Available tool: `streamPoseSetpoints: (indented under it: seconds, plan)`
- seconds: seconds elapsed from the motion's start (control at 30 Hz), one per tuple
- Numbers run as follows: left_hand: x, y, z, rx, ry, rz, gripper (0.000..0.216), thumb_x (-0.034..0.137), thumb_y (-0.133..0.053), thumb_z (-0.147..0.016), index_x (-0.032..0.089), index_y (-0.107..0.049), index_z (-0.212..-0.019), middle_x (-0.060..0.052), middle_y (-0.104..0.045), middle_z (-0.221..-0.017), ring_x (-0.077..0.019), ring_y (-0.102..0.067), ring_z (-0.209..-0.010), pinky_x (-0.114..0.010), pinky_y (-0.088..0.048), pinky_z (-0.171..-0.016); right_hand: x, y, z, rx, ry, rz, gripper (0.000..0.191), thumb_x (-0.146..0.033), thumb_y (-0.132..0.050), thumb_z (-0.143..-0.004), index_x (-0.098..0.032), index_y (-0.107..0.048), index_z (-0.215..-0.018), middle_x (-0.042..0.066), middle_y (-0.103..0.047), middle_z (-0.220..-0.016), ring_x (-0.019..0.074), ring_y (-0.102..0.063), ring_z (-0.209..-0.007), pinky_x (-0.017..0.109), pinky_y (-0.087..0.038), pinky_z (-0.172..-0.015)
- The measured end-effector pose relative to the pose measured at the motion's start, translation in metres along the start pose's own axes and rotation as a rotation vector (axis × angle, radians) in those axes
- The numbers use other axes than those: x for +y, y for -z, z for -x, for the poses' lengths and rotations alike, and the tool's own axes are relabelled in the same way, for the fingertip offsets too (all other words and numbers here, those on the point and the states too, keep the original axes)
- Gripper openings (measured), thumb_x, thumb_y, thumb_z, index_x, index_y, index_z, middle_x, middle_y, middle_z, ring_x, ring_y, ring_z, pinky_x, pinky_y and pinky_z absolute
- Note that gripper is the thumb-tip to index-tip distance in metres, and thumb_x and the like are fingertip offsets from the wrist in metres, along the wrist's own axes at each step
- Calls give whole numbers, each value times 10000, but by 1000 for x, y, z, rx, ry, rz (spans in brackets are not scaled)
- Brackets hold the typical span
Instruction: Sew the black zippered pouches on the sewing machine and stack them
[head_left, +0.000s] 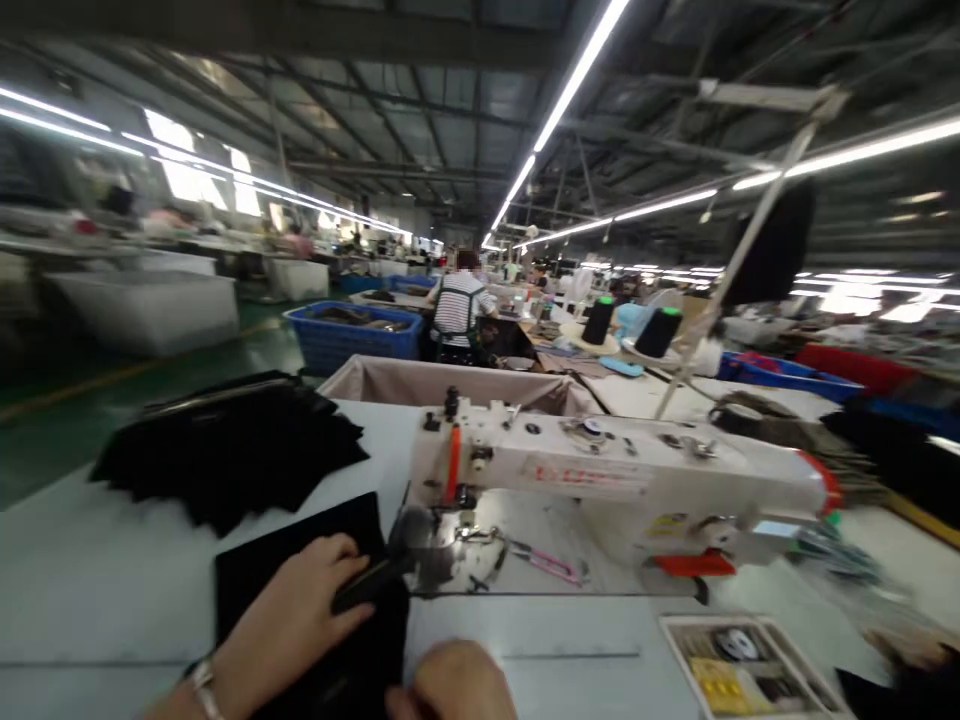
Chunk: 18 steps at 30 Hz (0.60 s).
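Observation:
A black fabric piece [255,565] lies on the pale sewing table in front of the machine. My left hand [300,610] rests over it, with fingers and thumb closed round a raised dark fold. At the bottom edge of the view, my right hand [457,685] is curled and blurred, its fingertips at the fabric's right edge, partly cut off. The fabric's upper right corner reaches the needle area of the white sewing machine [510,475]. Pink-handled thread snips [551,562] lie on the machine bed.
A black fabric stack [240,445] lies at the table's left. A tray of bobbins and small parts [742,665] sits at the lower right. Beyond the machine stand a cloth-lined bin [450,375], a blue crate [356,335] and thread cones [598,325]. A person [459,305] sits farther ahead.

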<state>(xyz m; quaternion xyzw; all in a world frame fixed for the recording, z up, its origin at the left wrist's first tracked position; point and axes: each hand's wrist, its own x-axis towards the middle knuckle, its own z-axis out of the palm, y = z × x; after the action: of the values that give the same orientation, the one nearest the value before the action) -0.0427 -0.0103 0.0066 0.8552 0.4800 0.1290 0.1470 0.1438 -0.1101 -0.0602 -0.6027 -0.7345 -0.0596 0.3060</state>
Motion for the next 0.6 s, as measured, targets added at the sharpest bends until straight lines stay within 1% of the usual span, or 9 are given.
streamPoseSetpoints:
  seconds: [0.1, 0.13, 0.2, 0.23, 0.27, 0.33, 0.43, 0.53, 0.6]
  plan:
    - [10, 3, 10, -38, -7, 101, 119, 189, -591, -792, 194, -696, -846, -43, -623, -965, -226, -556, -965, -344, -398, -899, 18, 22, 8, -18, -53, -119, 404, -369, -474, -929, -211, -475, -557, -6, -519, -532, 130, -503, -494, 248, -354, -480]
    - [15, 6, 13, -54, 26, 170, 90, 172, -583, -779, 183, -666, -809, -33, -624, -914, -214, -562, -918, -328, -404, -853, 21, 29, 6, -26, -71, -163, 357, -358, -476, -934, -213, -498, -609, -2, -545, -583, 141, -541, -558, 245, -402, -523]
    - [26, 15, 21, -92, 102, 385, 35, 169, -586, -768, 173, -594, -802, -5, -620, -829, -187, -567, -819, -288, -409, -748, 23, 41, -2, -22, -88, -304, 140, -318, -545, -889, -213, -592, -809, 41, -644, -825, 186, -623, -793, 272, -500, -696]
    - [32, 21, 25, -118, 129, 527, 58, 182, -597, -772, 173, -561, -817, 8, -616, -802, -175, -565, -780, -270, -406, -707, 21, 47, -7, -9, -77, -354, 105, -299, -584, -857, -215, -610, -916, 60, -659, -953, 207, -630, -907, 298, -519, -787]
    - [37, 28, 29, -145, 138, 678, 99, 200, -613, -779, 175, -535, -836, 15, -616, -792, -166, -565, -763, -256, -404, -684, 18, 51, -13, -3, -53, -398, 164, -275, -610, -831, -222, -613, -987, 69, -655, -1048, 219, -624, -988, 316, -521, -851]
    - [48, 41, 37, -190, 106, 948, 194, 255, -663, -792, 172, -532, -909, 4, -642, -850, -172, -581, -817, -252, -419, -718, 11, 60, -26, -17, 16, -450, 168, -240, -638, -805, -234, -621, -972, 66, -653, -1103, 219, -627, -1032, 313, -528, -886]
    - [61, 54, 45, -187, 89, 1187, 309, 360, -684, -827, 154, -593, -1039, -54, -676, -992, -211, -602, -932, -290, -439, -818, 3, 75, -39, -67, 60, -484, 46, -222, -656, -798, -238, -616, -816, 62, -655, -1105, 214, -640, -1028, 290, -541, -871]
    - [68, 55, 49, -102, 186, 1290, 334, 415, -659, -858, 146, -651, -1054, -79, -688, -1018, -234, -620, -952, -314, -457, -844, -1, 90, -46, -35, 14, -473, 42, -259, -651, -818, -244, -620, -841, 77, -628, -1182, 222, -633, -1069, 295, -543, -879]
    - [71, 51, 51, -16, 245, 1317, 351, 418, -701, -826, 147, -670, -1047, -80, -695, -1005, -246, -629, -947, -320, -470, -841, -1, 97, -49, -33, 23, -463, 59, -306, -628, -854, -248, -625, -844, 81, -632, -1167, 213, -643, -1044, 284, -552, -853]
